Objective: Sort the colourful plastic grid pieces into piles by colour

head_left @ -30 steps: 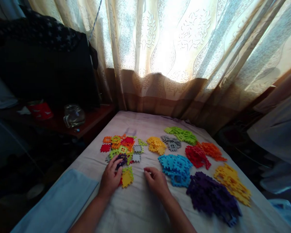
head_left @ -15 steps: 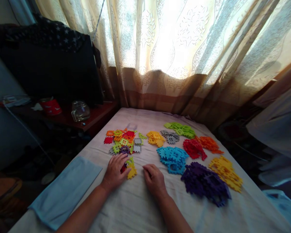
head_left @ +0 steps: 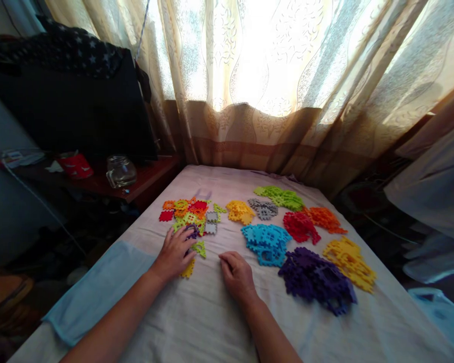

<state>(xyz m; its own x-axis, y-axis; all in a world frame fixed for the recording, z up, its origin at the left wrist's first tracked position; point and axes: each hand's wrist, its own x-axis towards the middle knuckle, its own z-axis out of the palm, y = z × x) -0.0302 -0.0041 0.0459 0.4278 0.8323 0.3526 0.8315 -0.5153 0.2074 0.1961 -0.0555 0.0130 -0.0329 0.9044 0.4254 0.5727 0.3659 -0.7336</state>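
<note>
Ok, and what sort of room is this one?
Probably a room in a home, perhaps a bedroom: patterned curtains over a bright window, a glass jug beside a dark screen, and a cloth-covered surface.

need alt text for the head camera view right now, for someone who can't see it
A person's left hand covers part of a mixed-color cluster of toothed pieces on a pale sheet, the right hand resting nearby. To the right lie single-color piles, including blue and purple.
</note>
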